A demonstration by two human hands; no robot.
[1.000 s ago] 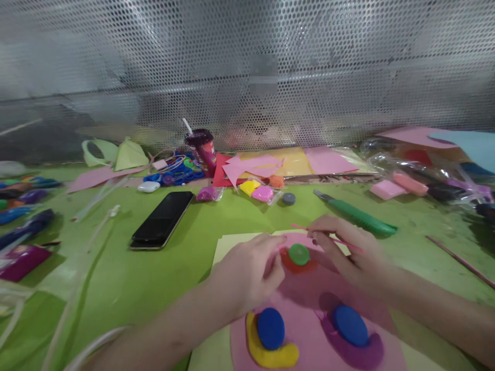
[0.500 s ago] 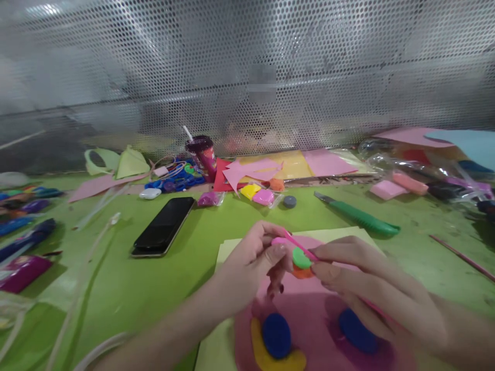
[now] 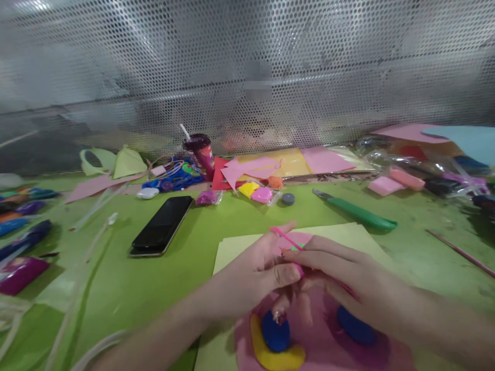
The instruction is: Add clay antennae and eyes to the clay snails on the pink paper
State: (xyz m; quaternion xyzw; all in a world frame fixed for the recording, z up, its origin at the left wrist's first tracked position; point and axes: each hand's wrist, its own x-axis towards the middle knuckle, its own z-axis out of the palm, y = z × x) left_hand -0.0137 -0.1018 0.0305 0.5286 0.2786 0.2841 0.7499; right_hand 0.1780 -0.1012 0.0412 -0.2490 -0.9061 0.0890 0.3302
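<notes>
Both hands meet low in the middle, over a pink paper round [image 3: 320, 345] lying on a pale yellow sheet [image 3: 235, 247]. My left hand [image 3: 255, 275] pinches the pink round's lifted far edge, fingers closed. My right hand [image 3: 344, 281] grips a thin pink stick [image 3: 285, 237], whose tip pokes out above the fingers. A sliver of green clay [image 3: 297, 247] shows between the hands. On the pink round sit a blue clay disc [image 3: 275, 331] in a yellow crescent [image 3: 273, 355] and another blue disc [image 3: 353, 325] on purple clay.
On the green table lie a black phone [image 3: 162, 224], a green box cutter [image 3: 358, 214], small clay packets [image 3: 255, 192], a dark red cup with a straw [image 3: 201, 152], coloured paper sheets [image 3: 294, 162], markers at far left [image 3: 23, 226] and a perforated metal wall behind.
The hands came together and lifted the pink round's far edge with the green and orange clay. The fingers now hide most of that clay, and the stick's tip points up and left.
</notes>
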